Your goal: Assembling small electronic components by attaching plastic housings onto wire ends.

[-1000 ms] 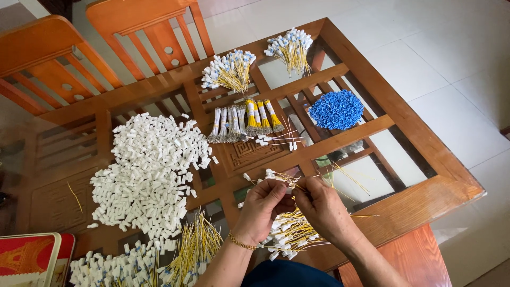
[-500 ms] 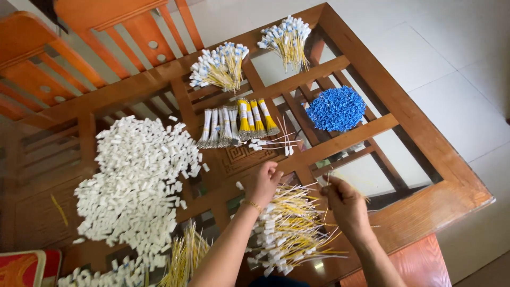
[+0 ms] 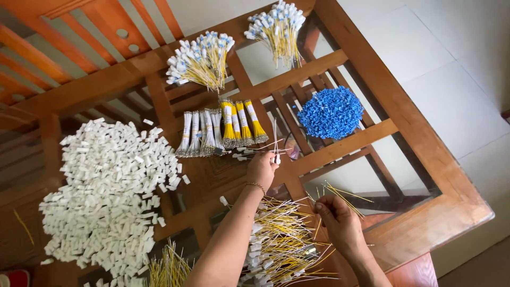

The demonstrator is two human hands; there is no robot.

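Your hands have come apart since a second ago, when both worked close together over the loose pile near you; now your left hand (image 3: pixel 261 169) reaches out to the middle of the glass-topped wooden table (image 3: pixel 404 114), fingers pinched on a thin white-tipped wire (image 3: pixel 275 151) that stands nearly upright, just beside a few scattered white-tipped wires (image 3: pixel 249 153) lying below the banded bundles (image 3: pixel 220 127); it seems you are setting a finished piece down or lifting one from that small group, and I cannot tell which.

Your right hand (image 3: pixel 340 220) stays near your body, fingers curled around a few thin yellow wires (image 3: pixel 340 194) that fan up and to the right; the loose pile of yellow wires with white ends (image 3: pixel 279 242) lies between your forearms, touching neither palm as far as I can see.

The heap of white caps (image 3: pixel 103 191) lies well to the left, the blue pile (image 3: pixel 330 112) sits beyond your right hand, and two tufted bunches (image 3: pixel 202 61) rest at the far edge.
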